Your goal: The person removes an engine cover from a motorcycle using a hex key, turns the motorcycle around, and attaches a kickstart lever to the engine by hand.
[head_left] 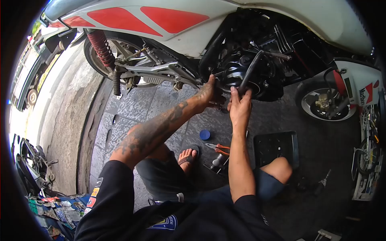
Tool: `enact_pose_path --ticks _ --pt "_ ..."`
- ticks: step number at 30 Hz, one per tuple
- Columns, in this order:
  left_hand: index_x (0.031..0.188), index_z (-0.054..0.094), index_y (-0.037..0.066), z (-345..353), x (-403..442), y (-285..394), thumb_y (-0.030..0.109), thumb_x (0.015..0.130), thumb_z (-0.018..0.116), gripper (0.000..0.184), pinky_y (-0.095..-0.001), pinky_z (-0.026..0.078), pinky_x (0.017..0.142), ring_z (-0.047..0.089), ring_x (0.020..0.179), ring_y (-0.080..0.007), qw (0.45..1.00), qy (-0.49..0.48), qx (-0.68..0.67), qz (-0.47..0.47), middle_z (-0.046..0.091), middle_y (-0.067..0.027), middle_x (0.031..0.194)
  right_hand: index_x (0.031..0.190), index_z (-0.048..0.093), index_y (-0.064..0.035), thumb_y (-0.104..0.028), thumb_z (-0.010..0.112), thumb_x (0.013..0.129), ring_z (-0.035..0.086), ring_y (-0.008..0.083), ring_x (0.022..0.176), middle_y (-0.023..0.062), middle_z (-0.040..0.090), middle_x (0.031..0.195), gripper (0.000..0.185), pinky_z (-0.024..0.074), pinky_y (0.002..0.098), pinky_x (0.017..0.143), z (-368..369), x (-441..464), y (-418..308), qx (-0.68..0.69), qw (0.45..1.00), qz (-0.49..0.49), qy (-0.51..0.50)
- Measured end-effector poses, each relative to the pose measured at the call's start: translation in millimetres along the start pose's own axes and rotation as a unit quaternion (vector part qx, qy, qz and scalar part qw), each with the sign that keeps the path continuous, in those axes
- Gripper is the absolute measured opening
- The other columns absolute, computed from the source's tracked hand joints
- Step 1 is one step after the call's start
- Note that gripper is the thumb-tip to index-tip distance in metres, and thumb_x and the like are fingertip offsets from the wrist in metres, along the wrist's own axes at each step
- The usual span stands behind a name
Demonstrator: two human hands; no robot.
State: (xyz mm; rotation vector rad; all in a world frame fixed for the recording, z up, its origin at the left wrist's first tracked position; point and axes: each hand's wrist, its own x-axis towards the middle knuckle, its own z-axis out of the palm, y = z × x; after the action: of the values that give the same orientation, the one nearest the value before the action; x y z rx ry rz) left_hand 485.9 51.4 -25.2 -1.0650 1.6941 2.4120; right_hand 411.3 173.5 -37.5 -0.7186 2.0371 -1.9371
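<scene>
The black engine cover (237, 72) is on the lower side of a white and red motorcycle (189, 32). At its left edge, my left hand (208, 95) is closed, the thumb up against the cover and the fingers curled beneath, partly hidden. My right hand (240, 108) is closed just below the cover. Between its thumb and fingers lies the lower end of a dark kick lever (251, 70), which slants up to the right. Whether the right fingertips also touch the cover, I cannot tell.
On the tiled floor are a blue cap (204, 134), orange-handled pliers (219, 149) and a black tray (277, 144) with small parts. The rear wheel (94, 56) is left, the front wheel (323, 100) right. A step edge (90, 124) runs along the left.
</scene>
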Motion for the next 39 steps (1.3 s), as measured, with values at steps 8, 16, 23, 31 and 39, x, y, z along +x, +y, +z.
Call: enact_pose_path --ticks 8,16,23,31,39 --pt "0.134 0.046 0.004 -6.1 16.8 -19.2 0.077 0.088 0.01 0.093 -0.0427 0.035 0.101 0.052 0.102 -0.0231 0.971 -0.147 -0.183 0.043 0.055 -0.0136 0.126 0.107 0.043 0.0017 -0.011 0.058 0.095 0.064 0.014 0.055 0.012 0.065 0.08 0.023 0.0387 0.0193 0.037 9.2 -15.7 -6.2 0.21 0.977 0.016 0.026" --pt "0.136 0.043 0.001 2.8 6.4 -17.7 0.078 0.087 0.012 0.097 -0.0464 0.036 0.102 0.051 0.113 -0.0279 0.984 -0.061 -0.153 0.061 0.053 -0.0168 0.128 0.1 0.044 0.0009 -0.009 0.059 0.094 0.065 0.016 0.056 0.0134 0.064 0.079 0.019 0.0396 0.0189 0.038 5.7 -5.2 -15.6 0.151 0.988 -0.012 0.02" --pt "0.135 0.044 -0.002 -4.4 9.2 -16.1 0.076 0.089 0.018 0.094 -0.0463 0.038 0.101 0.053 0.111 -0.0279 0.981 -0.08 -0.169 0.057 0.055 -0.0173 0.126 0.1 0.043 -0.0001 -0.008 0.059 0.093 0.066 0.0162 0.057 0.0125 0.064 0.077 0.019 0.0401 0.0187 0.038 9.1 -5.1 -15.8 0.152 0.988 -0.026 0.028" --pt "0.127 0.051 0.004 -11.1 4.3 -6.5 0.073 0.09 0.025 0.082 -0.0452 0.041 0.093 0.055 0.093 -0.0221 0.981 -0.13 -0.144 0.024 0.06 -0.0092 0.1 0.112 0.045 -0.0005 -0.008 0.06 0.093 0.065 0.0138 0.057 0.0124 0.066 0.079 0.026 0.0416 0.0188 0.038 13.8 -16.9 -12.3 0.161 0.986 -0.014 0.051" --pt "0.118 0.053 0.01 2.5 14.8 -13.9 0.063 0.093 0.018 0.069 -0.0384 0.038 0.077 0.041 0.07 -0.0145 0.962 -0.132 -0.217 0.101 0.054 -0.0034 0.084 0.119 0.044 0.0005 -0.008 0.063 0.091 0.063 0.0134 0.055 0.0095 0.062 0.075 0.035 0.038 0.0173 0.038 7.5 -9.8 -20.7 0.141 0.99 -0.025 0.011"
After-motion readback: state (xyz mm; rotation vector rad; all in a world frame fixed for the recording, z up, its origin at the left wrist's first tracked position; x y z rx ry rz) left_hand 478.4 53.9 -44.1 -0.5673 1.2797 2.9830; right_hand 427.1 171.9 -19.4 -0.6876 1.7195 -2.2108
